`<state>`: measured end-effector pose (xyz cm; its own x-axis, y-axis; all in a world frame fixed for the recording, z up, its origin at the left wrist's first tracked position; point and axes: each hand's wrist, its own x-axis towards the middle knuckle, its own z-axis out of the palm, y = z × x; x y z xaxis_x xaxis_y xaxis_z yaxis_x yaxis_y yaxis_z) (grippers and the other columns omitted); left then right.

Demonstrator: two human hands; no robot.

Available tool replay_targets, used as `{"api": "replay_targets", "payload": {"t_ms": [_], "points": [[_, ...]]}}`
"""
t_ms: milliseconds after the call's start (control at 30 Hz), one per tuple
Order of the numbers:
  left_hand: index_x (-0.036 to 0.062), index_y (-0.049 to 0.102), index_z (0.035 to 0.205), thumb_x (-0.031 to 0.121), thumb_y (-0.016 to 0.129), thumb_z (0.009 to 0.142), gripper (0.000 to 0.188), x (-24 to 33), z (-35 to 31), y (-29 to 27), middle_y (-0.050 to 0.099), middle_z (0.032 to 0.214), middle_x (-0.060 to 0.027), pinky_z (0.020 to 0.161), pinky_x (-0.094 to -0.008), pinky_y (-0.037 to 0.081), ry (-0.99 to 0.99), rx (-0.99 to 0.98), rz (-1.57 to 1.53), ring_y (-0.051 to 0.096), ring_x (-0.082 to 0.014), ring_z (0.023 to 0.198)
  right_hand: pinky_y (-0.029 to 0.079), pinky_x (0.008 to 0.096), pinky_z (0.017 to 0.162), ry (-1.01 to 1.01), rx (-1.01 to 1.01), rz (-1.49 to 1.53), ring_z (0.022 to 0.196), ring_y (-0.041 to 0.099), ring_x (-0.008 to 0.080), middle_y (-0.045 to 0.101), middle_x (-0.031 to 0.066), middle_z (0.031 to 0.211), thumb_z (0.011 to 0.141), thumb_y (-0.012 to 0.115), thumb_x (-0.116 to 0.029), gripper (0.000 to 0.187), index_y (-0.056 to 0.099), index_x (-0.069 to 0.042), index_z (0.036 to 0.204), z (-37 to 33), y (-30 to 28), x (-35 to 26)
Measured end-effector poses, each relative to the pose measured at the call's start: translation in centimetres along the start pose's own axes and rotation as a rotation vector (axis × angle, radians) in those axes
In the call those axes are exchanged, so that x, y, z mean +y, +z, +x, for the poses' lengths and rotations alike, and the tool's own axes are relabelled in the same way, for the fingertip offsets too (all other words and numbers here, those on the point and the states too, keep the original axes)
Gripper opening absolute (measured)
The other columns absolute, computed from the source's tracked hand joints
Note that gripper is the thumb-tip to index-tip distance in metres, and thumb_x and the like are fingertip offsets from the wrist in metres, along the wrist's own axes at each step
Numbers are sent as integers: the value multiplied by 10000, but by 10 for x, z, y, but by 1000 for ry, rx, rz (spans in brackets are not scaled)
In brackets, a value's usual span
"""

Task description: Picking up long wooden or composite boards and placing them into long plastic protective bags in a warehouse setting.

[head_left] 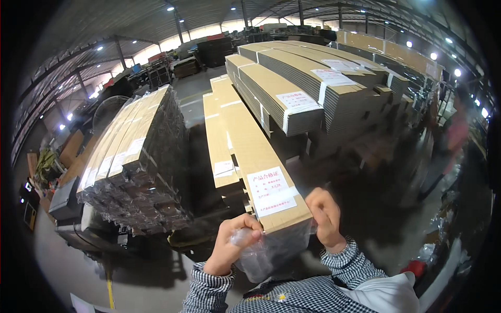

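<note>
A long bundle of light-brown boards (pixel 245 135) lies in front of me, its near end pointing at my body. A white paper label (pixel 267 189) with red print sits on top near that end, crossed by a white strap. Clear plastic film (pixel 279 250) hangs loosely below the bundle's near end. At the left corner, my left hand (pixel 232 241) is closed on bunched film. My right hand (pixel 324 215) is closed at the right corner, its fingers pinching the film's edge there. A narrower labelled bundle (pixel 213 141) lies against the left side.
Film-wrapped stacked boards (pixel 138 172) stand to the left, beside a fan (pixel 109 109). Larger strapped board stacks (pixel 308 86) fill the back right. A blurred person (pixel 456 130) in pink is at far right. A red item (pixel 415 268) lies at lower right.
</note>
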<state>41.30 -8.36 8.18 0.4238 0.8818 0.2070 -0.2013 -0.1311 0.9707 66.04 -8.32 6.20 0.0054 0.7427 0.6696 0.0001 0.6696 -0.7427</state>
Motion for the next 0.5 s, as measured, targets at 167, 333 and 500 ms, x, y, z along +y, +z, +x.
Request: {"api": "replay_targets", "payload": {"t_ms": [167, 333, 500], "points": [[4, 628, 853, 102, 648, 880, 103, -16, 3, -9, 667, 828, -24, 676, -202, 433, -242, 96, -132, 566, -77, 724, 389, 213, 675, 546, -44, 211, 749, 444, 37, 492, -17, 849, 945, 515, 10, 61, 522, -38, 907, -10, -12, 33], [-13, 598, 902, -23, 600, 888, 17, -36, 33, -18, 641, 890, -59, 742, -258, 455, 426, 381, 607, 580, -119, 830, 427, 229, 738, 176, -22, -18, 802, 495, 82, 548, 22, 929, 986, 520, -37, 55, 530, -4, 942, 16, 0, 70], [-27, 577, 943, 1, 572, 917, 38, -40, 45, -6, 611, 898, -71, 747, -269, 451, 211, 517, 354, 550, -124, 817, 443, 261, 697, 111, 63, -81, 779, 522, 113, 560, 68, 841, 1004, 543, -183, 176, 535, -10, 970, 41, 18, 68]]}}
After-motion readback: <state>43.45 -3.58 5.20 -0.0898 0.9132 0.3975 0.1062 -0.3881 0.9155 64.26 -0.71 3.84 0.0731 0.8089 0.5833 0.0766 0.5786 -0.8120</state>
